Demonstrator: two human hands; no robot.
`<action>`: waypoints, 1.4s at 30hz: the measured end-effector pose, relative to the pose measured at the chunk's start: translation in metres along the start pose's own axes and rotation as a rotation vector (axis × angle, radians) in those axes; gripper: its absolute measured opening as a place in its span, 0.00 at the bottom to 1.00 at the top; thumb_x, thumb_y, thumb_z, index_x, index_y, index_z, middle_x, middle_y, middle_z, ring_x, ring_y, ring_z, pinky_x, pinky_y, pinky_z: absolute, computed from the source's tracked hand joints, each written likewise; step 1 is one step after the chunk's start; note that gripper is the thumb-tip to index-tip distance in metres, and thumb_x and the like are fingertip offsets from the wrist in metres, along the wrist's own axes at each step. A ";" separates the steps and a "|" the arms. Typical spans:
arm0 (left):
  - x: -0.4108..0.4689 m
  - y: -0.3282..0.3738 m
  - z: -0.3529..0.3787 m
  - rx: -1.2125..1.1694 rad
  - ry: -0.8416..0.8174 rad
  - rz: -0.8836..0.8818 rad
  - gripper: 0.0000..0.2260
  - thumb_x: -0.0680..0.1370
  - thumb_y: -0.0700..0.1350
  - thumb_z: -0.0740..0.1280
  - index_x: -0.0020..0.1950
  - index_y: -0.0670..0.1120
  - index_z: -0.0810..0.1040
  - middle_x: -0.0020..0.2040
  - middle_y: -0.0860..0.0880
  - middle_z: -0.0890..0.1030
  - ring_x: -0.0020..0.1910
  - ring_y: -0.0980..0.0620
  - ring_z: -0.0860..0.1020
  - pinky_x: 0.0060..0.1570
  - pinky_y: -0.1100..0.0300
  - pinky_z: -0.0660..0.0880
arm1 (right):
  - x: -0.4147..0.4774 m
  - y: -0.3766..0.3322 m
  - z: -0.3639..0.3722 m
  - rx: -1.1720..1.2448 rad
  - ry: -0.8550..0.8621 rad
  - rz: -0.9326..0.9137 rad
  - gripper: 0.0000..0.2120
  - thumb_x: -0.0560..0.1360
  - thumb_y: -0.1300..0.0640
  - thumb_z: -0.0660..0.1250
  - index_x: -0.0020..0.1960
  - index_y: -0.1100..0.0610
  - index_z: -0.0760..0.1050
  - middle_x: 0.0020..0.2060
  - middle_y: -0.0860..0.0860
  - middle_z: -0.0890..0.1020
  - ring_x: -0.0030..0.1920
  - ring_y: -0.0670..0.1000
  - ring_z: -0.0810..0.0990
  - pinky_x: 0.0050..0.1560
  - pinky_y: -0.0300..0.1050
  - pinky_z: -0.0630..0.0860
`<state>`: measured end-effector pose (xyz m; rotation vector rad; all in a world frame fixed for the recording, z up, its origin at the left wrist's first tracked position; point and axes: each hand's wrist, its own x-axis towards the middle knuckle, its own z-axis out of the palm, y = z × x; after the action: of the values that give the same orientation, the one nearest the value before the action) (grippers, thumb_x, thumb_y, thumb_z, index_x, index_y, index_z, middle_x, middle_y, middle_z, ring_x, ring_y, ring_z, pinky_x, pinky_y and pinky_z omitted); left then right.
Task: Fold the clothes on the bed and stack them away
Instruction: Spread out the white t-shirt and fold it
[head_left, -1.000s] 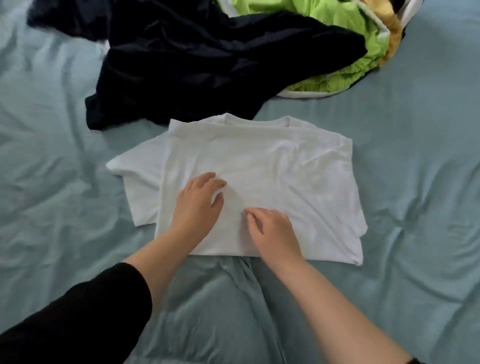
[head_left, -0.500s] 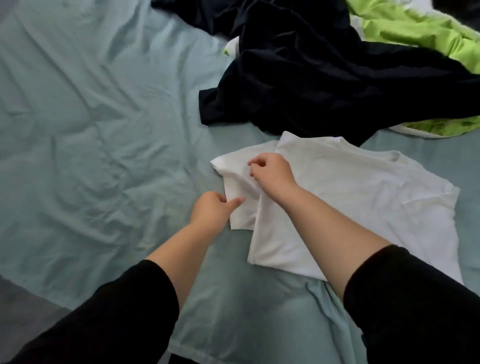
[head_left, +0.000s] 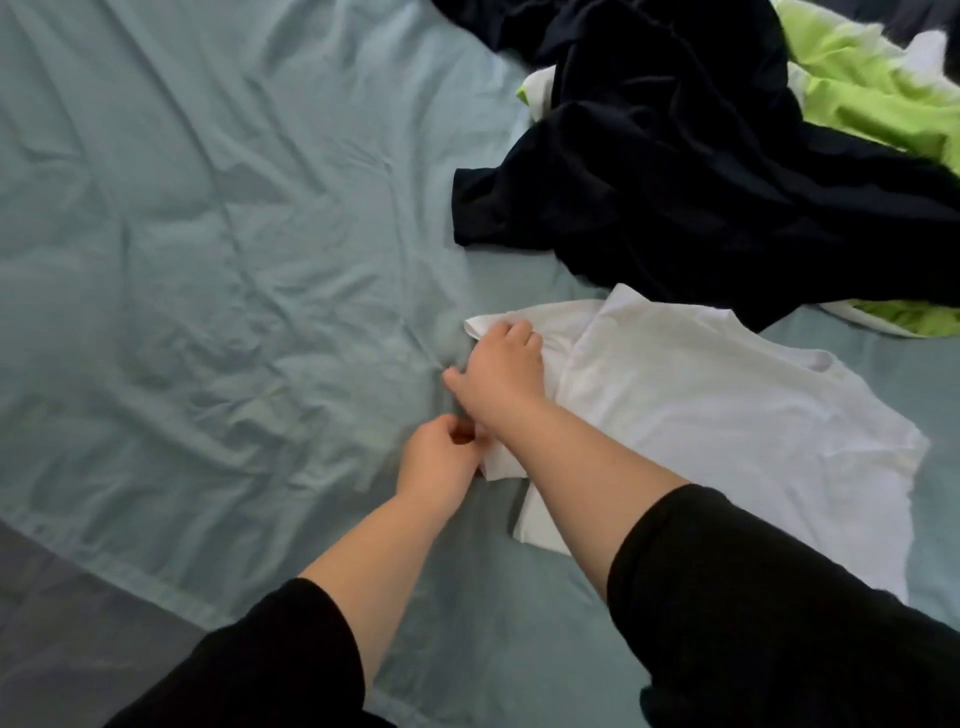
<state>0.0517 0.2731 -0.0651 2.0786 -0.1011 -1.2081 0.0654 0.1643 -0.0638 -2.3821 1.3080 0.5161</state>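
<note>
Shirt — white, partly folded — is lying on the bed, its sleeve sticking out to the left. Right hand is gripping that sleeve's far edge with curled fingers; left hand is pinching its near corner. Just beyond, a dark garment is sprawling over a lime-green one.

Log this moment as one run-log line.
left hand: pinches white T-shirt sleeve | right hand: holds sleeve | black garment, green garment: unfolded
</note>
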 end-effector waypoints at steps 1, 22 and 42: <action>-0.004 -0.001 0.003 0.026 0.006 0.025 0.07 0.73 0.44 0.70 0.35 0.48 0.76 0.33 0.50 0.81 0.35 0.50 0.77 0.37 0.54 0.72 | -0.005 -0.003 0.007 -0.048 0.073 -0.023 0.35 0.71 0.42 0.67 0.66 0.66 0.64 0.61 0.59 0.69 0.60 0.58 0.69 0.61 0.46 0.67; -0.043 -0.005 0.047 0.674 -0.066 0.572 0.11 0.75 0.57 0.68 0.54 0.55 0.81 0.51 0.56 0.77 0.53 0.52 0.73 0.54 0.57 0.68 | -0.011 0.190 -0.040 0.846 0.166 0.326 0.07 0.75 0.52 0.67 0.49 0.55 0.78 0.43 0.47 0.81 0.45 0.49 0.79 0.45 0.42 0.76; -0.030 0.002 0.066 0.462 0.026 0.193 0.11 0.73 0.54 0.70 0.50 0.50 0.77 0.50 0.51 0.77 0.54 0.48 0.74 0.51 0.51 0.73 | -0.039 0.133 -0.014 1.024 0.191 0.375 0.10 0.74 0.56 0.65 0.55 0.57 0.75 0.46 0.48 0.77 0.48 0.51 0.77 0.46 0.37 0.71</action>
<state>-0.0159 0.2481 -0.0621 2.4069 -0.6049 -1.1139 -0.0659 0.1196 -0.0519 -1.3641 1.5796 -0.2754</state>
